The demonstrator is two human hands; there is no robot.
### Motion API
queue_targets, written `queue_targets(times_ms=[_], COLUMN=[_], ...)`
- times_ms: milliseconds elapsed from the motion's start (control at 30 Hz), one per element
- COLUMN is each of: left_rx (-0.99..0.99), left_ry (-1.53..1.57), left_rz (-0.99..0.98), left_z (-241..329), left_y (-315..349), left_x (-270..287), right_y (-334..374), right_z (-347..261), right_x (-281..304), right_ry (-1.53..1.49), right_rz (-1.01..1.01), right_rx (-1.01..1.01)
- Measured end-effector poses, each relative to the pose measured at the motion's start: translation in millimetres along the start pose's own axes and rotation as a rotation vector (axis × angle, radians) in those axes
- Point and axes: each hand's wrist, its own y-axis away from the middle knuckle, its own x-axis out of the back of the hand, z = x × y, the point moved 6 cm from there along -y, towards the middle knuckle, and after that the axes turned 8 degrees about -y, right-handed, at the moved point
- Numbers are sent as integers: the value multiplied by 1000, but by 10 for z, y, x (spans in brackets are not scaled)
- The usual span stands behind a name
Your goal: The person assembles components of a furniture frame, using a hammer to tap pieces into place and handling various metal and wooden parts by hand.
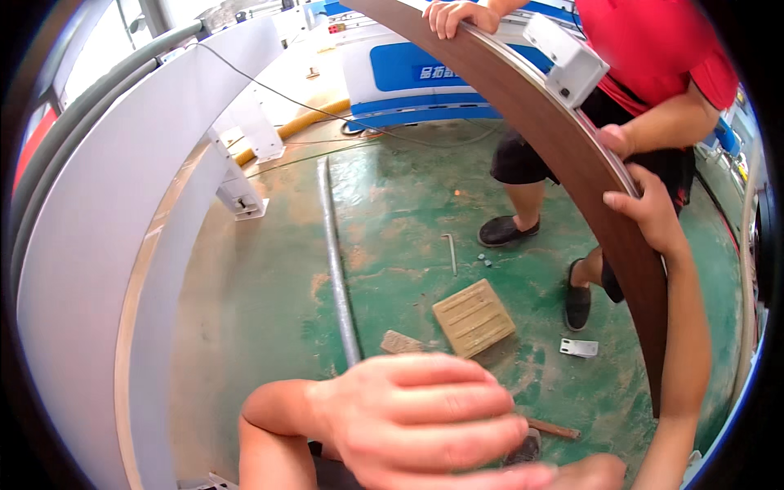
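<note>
The person's right hand (656, 214) has a firm grip on the long brown board (576, 167), pinching its edge between thumb and fingers on the lower stretch. The board slants across the view, raised above the green floor (384, 212), from the top middle down to the lower right. Over on the far side, a co-worker in a red shirt (653, 49) and dark shorts (523, 159) steadies the same board, one hand (461, 15) near its top end and the other hand (618, 140) just above the person's right. A white metal box (569, 65) sits against the board's pale edge between those two. The person's left hand (400, 420) hangs low in front, well apart from the board and blurred, its fingers half curled and close together; I can't tell whether it pinches anything. Past it on the floor lie a yellow ridged tile (474, 318), a broken bit of brick (400, 341), a bent hex key (452, 253), and a long grey pipe (335, 261). A small white bracket (579, 348) lies near the co-worker's black shoe (577, 306). A big pale panel (114, 196) stands on the left, and a blue and white machine (392, 73) stands behind.
</note>
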Motion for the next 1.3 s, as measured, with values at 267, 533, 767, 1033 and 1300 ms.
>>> queue_targets(times_ms=[267, 533, 767, 1033, 1300], left_rx=[0, 237, 656, 1254, 2109], left_ry=[60, -338, -684, -936, -583], left_rz=[141, 264, 557, 439, -389], left_z=[-93, -395, -633, -397, -52], left_y=[82, -99, -703, -864, 444], left_x=[-168, 13, 974, 2507, 3123], right_y=[339, 717, 513, 76, 19], right_z=[-990, -1494, -2463, -5068, -6813], right_x=[739, 294, 33, 253, -367], right_ry=[935, 432, -414, -1399, -1388], right_rz=[595, 445, -228, -794, -954], right_rx=[526, 734, 557, 400, 536])
